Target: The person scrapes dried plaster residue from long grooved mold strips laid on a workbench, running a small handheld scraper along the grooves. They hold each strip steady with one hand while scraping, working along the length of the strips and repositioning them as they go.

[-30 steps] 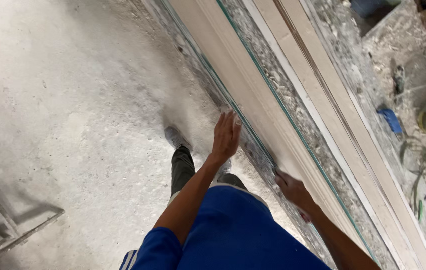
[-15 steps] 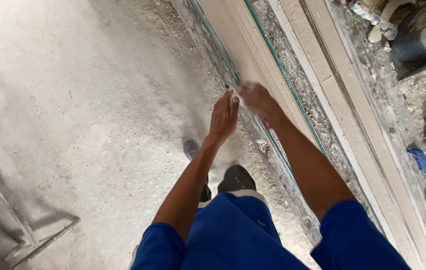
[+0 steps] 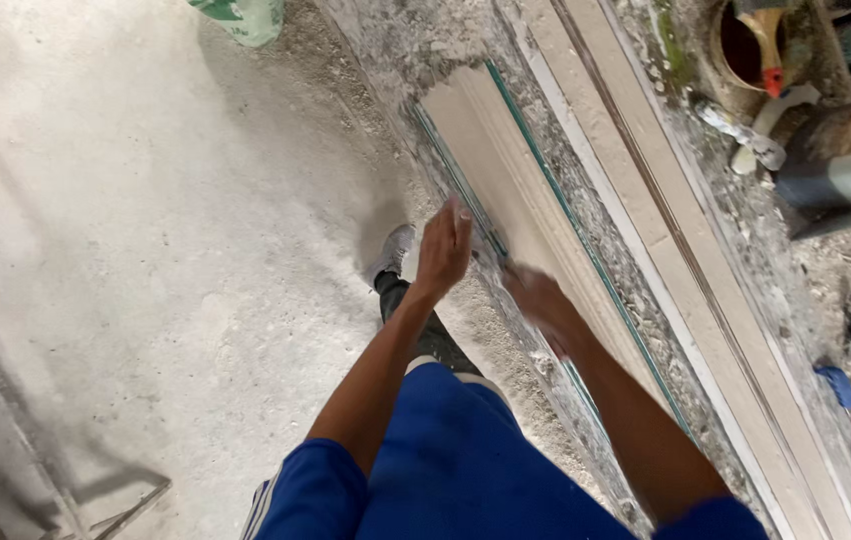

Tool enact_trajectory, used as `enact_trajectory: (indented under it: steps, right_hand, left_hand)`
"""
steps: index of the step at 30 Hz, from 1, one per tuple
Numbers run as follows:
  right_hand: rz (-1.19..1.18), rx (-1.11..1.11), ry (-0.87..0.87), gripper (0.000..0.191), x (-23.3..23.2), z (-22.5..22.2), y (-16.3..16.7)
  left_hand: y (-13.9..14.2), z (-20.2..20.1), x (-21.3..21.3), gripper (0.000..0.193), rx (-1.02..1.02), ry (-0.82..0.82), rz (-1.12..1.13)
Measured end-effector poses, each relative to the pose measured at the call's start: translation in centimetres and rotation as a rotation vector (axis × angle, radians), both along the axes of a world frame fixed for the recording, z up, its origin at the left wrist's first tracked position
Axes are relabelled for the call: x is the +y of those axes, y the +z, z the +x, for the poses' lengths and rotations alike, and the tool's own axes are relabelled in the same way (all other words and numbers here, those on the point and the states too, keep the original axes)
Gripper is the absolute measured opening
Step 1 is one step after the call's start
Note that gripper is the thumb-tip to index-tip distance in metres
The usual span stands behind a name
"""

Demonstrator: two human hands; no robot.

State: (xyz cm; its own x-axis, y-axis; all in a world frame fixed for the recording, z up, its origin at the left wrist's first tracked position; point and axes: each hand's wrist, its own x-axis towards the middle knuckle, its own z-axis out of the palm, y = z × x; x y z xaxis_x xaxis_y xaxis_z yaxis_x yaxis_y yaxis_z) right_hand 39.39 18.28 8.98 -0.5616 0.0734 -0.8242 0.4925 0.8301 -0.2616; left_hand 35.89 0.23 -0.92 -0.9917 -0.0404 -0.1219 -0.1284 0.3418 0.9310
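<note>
I'm holding my left hand (image 3: 444, 247), fingers straight and together, just above the long plaster moulding (image 3: 520, 215) lying on the dusty bench (image 3: 400, 45), my blurred right hand (image 3: 537, 297) emptily hovering beside it, fingers unclear, judging the strip stiff, brittle, best supported underneath along both edges.

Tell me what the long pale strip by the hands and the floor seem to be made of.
Long pale strip: probably cast plaster or cement moulding, matte beige with stepped ridges, lying in a green-edged form. Floor: bare concrete, rough, speckled, dusted white. Both hands, left hand and right hand, are empty above the strip's near edge.
</note>
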Motion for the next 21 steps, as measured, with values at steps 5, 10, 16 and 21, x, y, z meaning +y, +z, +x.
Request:
enact_trajectory:
  steps: [5,10,16,21]
  right_hand:
    - [-0.176,0.307,0.082,0.056,-10.9,-17.3,-2.6]
    - [-0.198,0.393,0.130,0.053,-13.7,-21.2,-3.5]
    - [0.064,-0.166,-0.003,0.066,-4.5,-4.6,0.9]
    - [-0.020,0.116,0.037,0.063,-4.9,-5.4,-0.3]
  left_hand:
    - [0.3,-7.2,-5.2,0.063,-0.099,0.015,-0.006]
    - [0.5,-12.7,-9.4,0.062,-0.040,0.076,-0.094]
    - [-0.3,-16.0,-9.8,0.060,-0.041,0.039,-0.039]
    - [-1.3,-16.5,-9.7,0.056,-0.019,0.047,-0.073]
